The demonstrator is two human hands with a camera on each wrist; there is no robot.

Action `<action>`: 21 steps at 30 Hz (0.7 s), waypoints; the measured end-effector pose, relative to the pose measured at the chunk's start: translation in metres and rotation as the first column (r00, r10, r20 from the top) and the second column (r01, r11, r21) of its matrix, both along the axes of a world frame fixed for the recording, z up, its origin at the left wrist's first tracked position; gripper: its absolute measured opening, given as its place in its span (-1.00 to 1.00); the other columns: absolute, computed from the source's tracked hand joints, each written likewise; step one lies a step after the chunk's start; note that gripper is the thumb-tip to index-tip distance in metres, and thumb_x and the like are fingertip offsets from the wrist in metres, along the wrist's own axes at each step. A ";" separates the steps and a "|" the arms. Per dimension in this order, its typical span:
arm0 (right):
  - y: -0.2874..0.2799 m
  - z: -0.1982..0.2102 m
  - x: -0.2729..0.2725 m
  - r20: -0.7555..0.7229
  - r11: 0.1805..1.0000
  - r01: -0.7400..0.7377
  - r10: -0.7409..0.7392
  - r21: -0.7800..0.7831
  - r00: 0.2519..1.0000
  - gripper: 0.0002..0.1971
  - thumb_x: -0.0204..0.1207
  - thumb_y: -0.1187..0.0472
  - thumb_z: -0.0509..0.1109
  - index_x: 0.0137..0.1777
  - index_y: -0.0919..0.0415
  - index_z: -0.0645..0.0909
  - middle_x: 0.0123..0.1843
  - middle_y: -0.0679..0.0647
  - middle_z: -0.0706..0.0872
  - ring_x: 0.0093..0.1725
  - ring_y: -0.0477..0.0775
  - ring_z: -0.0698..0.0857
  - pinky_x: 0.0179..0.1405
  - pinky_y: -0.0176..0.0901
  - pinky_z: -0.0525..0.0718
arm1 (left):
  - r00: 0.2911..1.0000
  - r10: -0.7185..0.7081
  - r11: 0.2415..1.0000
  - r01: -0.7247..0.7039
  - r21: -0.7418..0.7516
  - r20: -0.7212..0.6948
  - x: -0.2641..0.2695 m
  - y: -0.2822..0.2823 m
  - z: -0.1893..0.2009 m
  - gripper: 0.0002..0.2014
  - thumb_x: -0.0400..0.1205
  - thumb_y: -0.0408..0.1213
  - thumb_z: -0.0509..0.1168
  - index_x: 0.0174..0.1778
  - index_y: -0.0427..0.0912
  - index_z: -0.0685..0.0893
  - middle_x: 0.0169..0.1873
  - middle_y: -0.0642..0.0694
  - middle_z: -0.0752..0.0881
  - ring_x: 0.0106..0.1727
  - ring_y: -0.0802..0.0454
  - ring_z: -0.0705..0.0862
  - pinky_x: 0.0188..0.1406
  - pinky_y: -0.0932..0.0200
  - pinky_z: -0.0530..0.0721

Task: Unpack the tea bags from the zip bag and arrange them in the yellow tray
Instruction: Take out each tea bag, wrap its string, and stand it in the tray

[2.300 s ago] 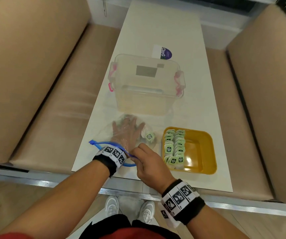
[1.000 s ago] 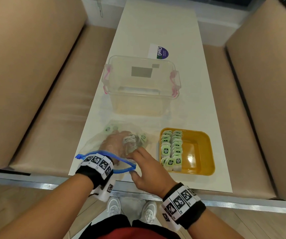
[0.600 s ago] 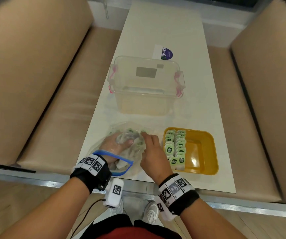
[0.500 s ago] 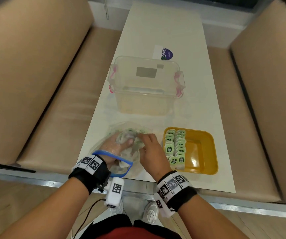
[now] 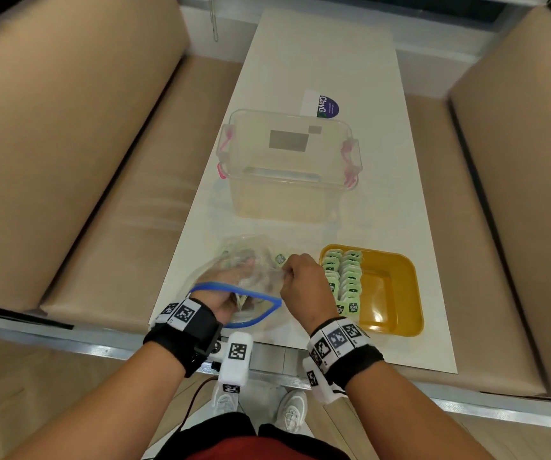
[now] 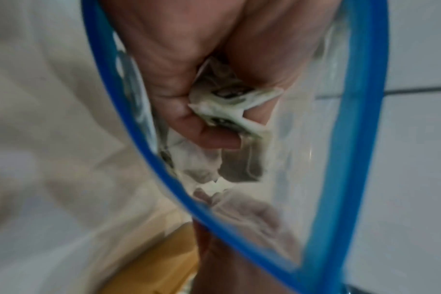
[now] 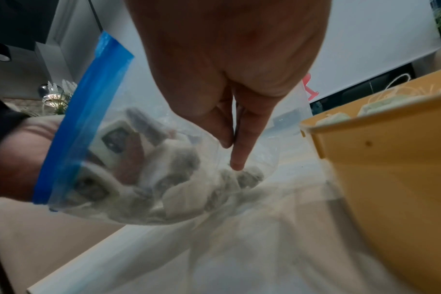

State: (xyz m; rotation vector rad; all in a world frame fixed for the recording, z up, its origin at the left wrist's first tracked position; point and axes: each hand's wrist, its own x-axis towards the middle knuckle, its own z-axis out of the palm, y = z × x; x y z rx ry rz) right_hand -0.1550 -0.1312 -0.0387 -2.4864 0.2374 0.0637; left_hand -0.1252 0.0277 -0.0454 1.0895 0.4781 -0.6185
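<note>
- The left hand is inside the clear zip bag, past its blue zip rim, at the near left part of the white table.
- The left wrist view shows that hand's fingers curled round a bunch of tea bags, gripping them inside the bag.
- The right hand is outside the bag, on its right side; its fingertips pinch the clear plastic, just above more tea bags lying at the bag's bottom.
- The yellow tray stands just to the right of the bag, near the table's front edge.
- Two rows of green-tagged tea bags stand on edge along the tray's left half; its right half shows bare yellow floor.
- A clear storage box with pink latches sits beyond the bag and tray, and a white card with a dark round logo lies behind it.
- Tan benches flank the table on both sides.
</note>
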 end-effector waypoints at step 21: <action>-0.008 0.017 0.023 -0.129 0.965 0.197 -0.175 0.175 0.976 -0.64 0.47 0.47 0.29 0.26 0.28 0.51 0.17 0.17 0.62 0.14 0.17 0.63 -0.09 -0.18 0.50 | 0.957 0.042 0.918 -0.151 -0.367 -0.287 -0.005 0.004 0.012 -0.85 0.68 -0.38 0.23 0.11 -0.28 0.65 -0.40 -0.18 0.70 -0.44 -0.07 0.67 -0.63 0.16 0.63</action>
